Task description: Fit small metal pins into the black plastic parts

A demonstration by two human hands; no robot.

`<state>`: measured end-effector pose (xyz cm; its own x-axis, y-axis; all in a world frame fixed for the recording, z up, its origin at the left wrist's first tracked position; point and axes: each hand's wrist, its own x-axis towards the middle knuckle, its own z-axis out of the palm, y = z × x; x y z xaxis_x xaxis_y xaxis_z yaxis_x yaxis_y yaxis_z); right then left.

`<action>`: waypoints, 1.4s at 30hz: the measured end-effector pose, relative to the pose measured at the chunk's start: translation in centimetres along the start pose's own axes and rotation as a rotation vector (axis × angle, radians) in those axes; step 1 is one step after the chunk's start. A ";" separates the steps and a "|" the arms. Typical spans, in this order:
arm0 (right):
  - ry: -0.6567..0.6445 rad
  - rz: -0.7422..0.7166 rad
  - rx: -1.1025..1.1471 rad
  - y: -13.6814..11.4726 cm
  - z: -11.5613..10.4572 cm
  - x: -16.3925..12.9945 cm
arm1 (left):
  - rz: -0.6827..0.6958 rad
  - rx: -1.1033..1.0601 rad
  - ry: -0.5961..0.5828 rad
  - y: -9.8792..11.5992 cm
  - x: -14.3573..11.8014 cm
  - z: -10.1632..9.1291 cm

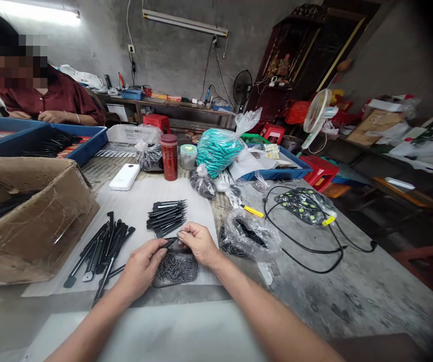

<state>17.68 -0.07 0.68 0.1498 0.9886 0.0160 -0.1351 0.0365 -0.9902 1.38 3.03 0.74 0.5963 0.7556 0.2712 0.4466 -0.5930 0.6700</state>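
Between the thumb and fingers of my left hand (143,264) is a slim black plastic piece (170,242), pointing right. My right hand (199,244) is closed in a pinch at its far end; whatever is between those fingertips is too small to make out. Just below both hands sits a shallow clear tray holding many small grey metal pins (177,268). Beyond them lies a neat row of black pieces with thin tips (167,213). To the left is a loose pile of longer black pieces with flat ends (107,246), all on a white sheet (133,198).
A cardboard box (31,241) stands left. Behind are a white power bank (124,177), a red flask (170,158) and a bag of teal pieces (218,151). Right are an opened plastic bag (254,236), a yellow-handled tool (253,210) and black cable (314,271). A person (62,98) sits opposite.
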 end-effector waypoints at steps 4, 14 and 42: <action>-0.001 -0.010 -0.053 0.2 0.3 -0.2 | 0.023 0.008 0.016 0.0 0.0 0.1; -0.053 -0.082 -0.154 0.2 -0.9 0.2 | 0.023 0.048 -0.014 0.0 0.3 0.0; 0.134 -0.237 -0.389 0.7 -2.0 0.6 | -0.001 0.557 -0.190 -2.4 12.6 -1.1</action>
<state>19.63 0.30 -0.25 0.2605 0.9311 0.2554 0.2911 0.1764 -0.9403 7.09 14.26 3.30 0.6814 0.7239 0.1078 0.7002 -0.6876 0.1922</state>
